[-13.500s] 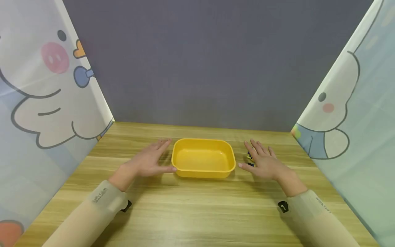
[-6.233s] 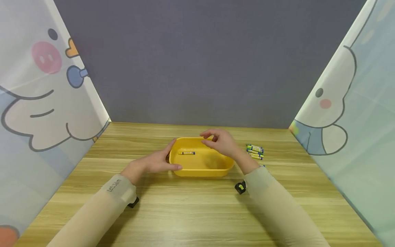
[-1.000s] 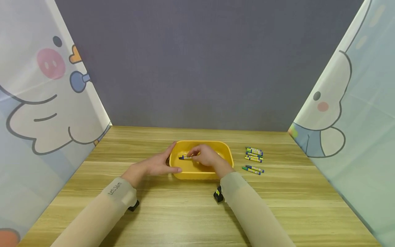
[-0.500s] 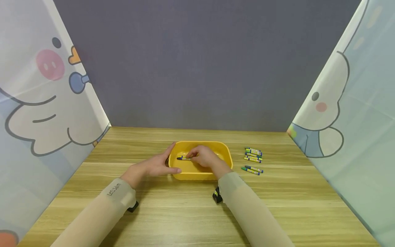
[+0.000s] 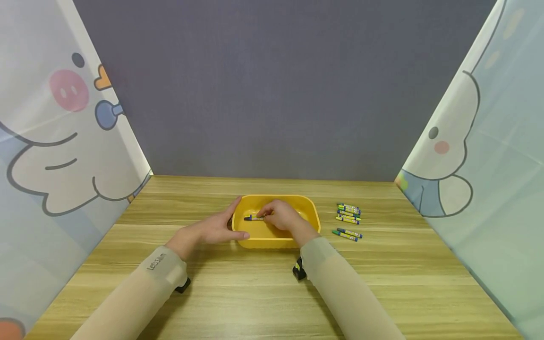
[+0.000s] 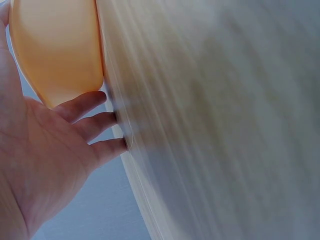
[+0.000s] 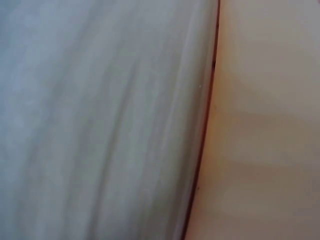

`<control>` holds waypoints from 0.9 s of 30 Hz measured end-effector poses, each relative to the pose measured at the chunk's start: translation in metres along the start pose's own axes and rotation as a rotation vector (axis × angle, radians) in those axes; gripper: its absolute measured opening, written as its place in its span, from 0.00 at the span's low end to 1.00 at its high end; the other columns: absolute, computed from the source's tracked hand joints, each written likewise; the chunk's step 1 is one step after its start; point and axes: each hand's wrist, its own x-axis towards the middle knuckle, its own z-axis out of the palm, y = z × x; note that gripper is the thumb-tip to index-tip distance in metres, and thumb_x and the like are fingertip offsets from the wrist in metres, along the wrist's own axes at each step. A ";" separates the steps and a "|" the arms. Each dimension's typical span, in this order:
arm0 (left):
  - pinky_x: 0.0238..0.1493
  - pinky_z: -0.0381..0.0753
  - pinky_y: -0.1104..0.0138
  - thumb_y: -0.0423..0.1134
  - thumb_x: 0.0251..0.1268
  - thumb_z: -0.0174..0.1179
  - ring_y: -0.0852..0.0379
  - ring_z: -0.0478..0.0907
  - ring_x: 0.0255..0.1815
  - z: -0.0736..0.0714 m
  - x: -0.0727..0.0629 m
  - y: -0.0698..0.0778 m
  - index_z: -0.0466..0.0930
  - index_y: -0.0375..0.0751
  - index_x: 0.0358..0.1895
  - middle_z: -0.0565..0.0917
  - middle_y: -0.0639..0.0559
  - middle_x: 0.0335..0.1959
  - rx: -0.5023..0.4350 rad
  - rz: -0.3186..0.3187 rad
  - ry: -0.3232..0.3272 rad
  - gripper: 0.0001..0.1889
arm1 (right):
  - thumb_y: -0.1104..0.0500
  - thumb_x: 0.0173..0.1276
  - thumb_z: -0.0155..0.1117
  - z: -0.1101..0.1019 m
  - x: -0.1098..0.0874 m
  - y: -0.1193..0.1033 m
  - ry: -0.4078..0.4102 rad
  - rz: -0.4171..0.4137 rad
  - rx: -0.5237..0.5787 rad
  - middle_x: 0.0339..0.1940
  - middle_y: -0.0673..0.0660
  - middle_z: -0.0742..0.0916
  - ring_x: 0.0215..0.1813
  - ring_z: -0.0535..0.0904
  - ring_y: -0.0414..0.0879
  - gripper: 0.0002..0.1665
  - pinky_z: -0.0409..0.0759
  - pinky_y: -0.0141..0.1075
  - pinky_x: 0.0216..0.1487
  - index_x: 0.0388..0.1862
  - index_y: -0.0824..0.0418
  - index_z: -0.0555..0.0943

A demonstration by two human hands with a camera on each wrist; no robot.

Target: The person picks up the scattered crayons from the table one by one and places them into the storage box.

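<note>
A yellow plastic tray stands on the wooden table. My left hand rests against its left end, thumb along the front rim; in the left wrist view its extended fingers lie against the tray's wall. Inside the tray, my right hand pinches a dark-tipped crayon lying low near the tray floor, pointing left. Another crayon, yellow, lies close behind it and is mostly hidden. The right wrist view holds only the blurred tray wall and tabletop; the right fingers are out of it.
Several crayons lie side by side on the table right of the tray. Two more, a green one and a dark one, lie nearer the front. A grey panel stands behind, with printed cloth at both sides.
Since the first frame, both hands have come to the tray, and a yellow crayon, then a dark-tipped one, have come into it. Over the last second the right hand has barely moved.
</note>
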 end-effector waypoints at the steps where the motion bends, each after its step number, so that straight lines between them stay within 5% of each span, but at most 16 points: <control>1: 0.79 0.71 0.37 0.76 0.65 0.68 0.34 0.75 0.78 0.000 0.000 0.000 0.27 0.59 0.93 0.63 0.29 0.86 -0.001 0.000 0.000 0.68 | 0.66 0.78 0.70 0.000 0.000 0.000 -0.001 0.004 0.002 0.46 0.51 0.93 0.45 0.82 0.43 0.12 0.83 0.43 0.59 0.50 0.54 0.95; 16: 0.79 0.71 0.36 0.76 0.65 0.67 0.32 0.74 0.78 0.001 0.001 0.001 0.29 0.55 0.93 0.63 0.29 0.86 0.008 0.007 -0.002 0.68 | 0.62 0.80 0.69 -0.009 -0.006 -0.004 0.034 -0.026 0.027 0.49 0.54 0.89 0.49 0.80 0.47 0.13 0.81 0.45 0.59 0.58 0.55 0.93; 27: 0.82 0.67 0.37 0.75 0.65 0.69 0.32 0.71 0.81 0.001 0.002 0.001 0.28 0.59 0.93 0.60 0.30 0.88 -0.015 0.001 -0.001 0.68 | 0.58 0.82 0.68 -0.063 -0.046 0.011 0.068 -0.092 0.062 0.52 0.56 0.91 0.44 0.80 0.45 0.14 0.80 0.39 0.49 0.60 0.59 0.91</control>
